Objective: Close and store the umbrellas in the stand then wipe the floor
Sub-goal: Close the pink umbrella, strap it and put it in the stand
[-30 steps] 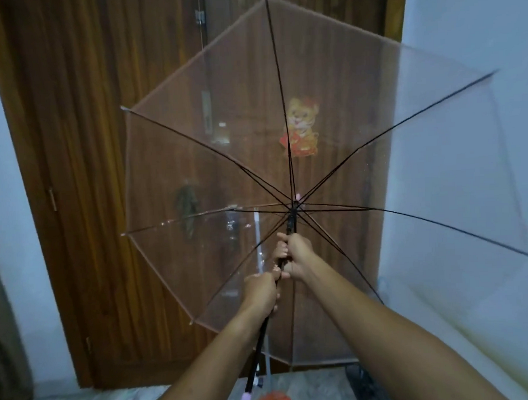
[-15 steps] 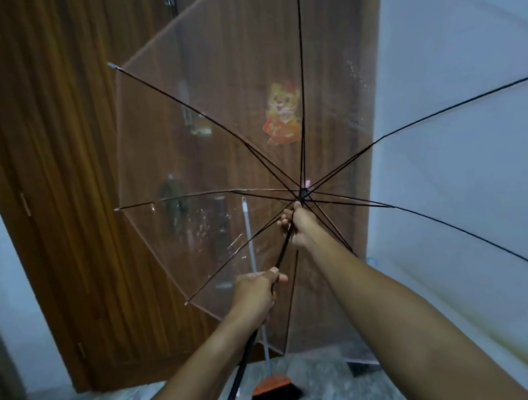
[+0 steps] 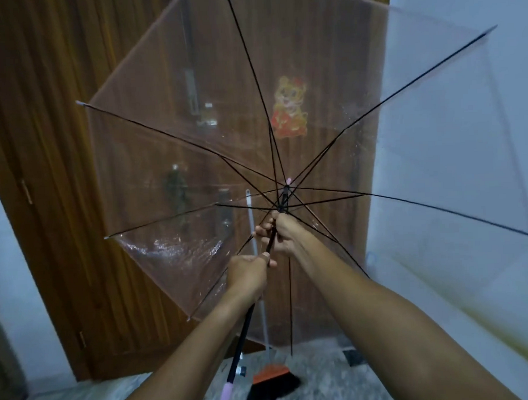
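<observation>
A transparent umbrella (image 3: pixel 172 179) with black ribs and a cartoon print is spread open in front of me, tilted toward the door. Its black shaft (image 3: pixel 246 329) runs down to a pink handle (image 3: pixel 226 395) at the bottom edge. My left hand (image 3: pixel 249 273) grips the shaft at mid-height. My right hand (image 3: pixel 280 235) grips the shaft higher up, just below the runner where the ribs meet. Water drops cling to the lower left panel. No umbrella stand is in view.
A brown wooden door (image 3: pixel 54 147) stands behind the umbrella, a white wall (image 3: pixel 452 133) on the right. A broom with an orange head and black bristles (image 3: pixel 272 382) leans by the door on the grey speckled floor (image 3: pixel 323 386).
The canopy has tilted and shifted, and the view has turned. My right hand has slid back down the shaft, closer to my left hand. Both hands keep their grip.
</observation>
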The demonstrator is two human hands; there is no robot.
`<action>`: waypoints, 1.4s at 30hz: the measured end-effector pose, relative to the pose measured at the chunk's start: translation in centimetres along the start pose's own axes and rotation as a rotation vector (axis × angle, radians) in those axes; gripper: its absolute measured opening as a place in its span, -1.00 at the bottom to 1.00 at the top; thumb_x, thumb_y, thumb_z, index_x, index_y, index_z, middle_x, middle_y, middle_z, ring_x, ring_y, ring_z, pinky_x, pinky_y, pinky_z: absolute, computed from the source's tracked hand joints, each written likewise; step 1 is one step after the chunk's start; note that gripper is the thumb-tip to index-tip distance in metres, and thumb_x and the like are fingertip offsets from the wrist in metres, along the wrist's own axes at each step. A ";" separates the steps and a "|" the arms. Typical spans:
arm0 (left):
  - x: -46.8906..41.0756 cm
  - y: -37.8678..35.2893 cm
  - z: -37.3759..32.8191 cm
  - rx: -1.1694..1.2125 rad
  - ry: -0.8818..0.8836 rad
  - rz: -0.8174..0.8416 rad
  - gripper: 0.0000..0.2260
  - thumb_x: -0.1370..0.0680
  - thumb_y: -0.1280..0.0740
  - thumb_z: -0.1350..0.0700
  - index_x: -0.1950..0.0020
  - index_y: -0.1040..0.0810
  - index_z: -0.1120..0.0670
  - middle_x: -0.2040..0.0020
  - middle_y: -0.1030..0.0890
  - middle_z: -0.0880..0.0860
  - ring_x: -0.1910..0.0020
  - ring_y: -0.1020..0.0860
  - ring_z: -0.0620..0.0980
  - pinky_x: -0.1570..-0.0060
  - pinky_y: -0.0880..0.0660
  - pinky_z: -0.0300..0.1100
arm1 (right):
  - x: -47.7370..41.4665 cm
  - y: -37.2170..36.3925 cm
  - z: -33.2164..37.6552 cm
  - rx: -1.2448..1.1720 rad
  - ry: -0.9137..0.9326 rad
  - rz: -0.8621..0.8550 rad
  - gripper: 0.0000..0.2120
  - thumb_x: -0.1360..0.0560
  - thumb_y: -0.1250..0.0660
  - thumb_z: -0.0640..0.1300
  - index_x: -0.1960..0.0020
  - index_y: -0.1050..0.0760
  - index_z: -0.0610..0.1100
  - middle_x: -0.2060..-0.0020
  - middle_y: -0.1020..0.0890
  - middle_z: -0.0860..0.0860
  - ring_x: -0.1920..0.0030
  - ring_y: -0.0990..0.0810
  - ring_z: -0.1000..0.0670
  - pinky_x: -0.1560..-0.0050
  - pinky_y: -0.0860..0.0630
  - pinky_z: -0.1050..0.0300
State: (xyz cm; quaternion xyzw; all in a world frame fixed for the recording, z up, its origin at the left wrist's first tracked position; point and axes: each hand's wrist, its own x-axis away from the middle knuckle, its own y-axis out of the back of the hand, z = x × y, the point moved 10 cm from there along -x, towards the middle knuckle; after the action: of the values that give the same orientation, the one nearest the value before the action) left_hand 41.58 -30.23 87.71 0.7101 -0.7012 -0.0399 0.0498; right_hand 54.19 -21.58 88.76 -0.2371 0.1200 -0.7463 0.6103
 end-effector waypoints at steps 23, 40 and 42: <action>0.3 -0.8 1.1 0.068 0.119 0.371 -0.66 -0.65 -0.22 0.03 0.22 -0.60 0.17 0.49 -0.48 0.01 0.54 -0.41 -0.06 0.44 -0.32 -0.21 | 0.9 -3.1 -0.9 -0.052 -0.079 0.112 -0.60 -0.71 -0.03 -0.11 0.32 -0.17 -0.07 0.67 -0.20 0.06 0.73 -0.11 0.14 0.72 0.02 0.38; -1.1 -1.1 1.0 0.150 0.096 0.279 -0.61 -0.67 -0.17 -0.01 0.34 -0.34 0.08 0.52 -0.24 0.04 0.67 -0.20 -0.05 0.53 -0.14 -0.29 | 0.5 -2.0 1.1 -0.188 0.016 0.023 -0.62 -0.73 0.00 -0.16 0.26 -0.26 -0.15 0.62 -0.29 -0.02 0.61 -0.44 0.01 0.63 -0.55 0.05; -2.3 -1.1 0.5 0.179 0.113 0.242 -0.61 -0.65 -0.18 0.01 0.36 -0.34 0.10 0.57 -0.23 0.03 0.70 -0.18 -0.05 0.52 -0.15 -0.33 | 1.2 -2.8 -0.8 -0.157 -0.043 0.050 -0.62 -0.73 0.01 -0.16 0.26 -0.28 -0.17 0.65 -0.33 -0.04 0.53 -0.53 -0.04 0.63 -0.55 0.05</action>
State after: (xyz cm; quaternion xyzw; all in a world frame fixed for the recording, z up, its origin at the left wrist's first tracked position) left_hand 42.55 -27.96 87.00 0.6231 -0.7785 0.0692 0.0303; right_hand 51.23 -22.17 89.64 -0.2973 0.1708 -0.7137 0.6107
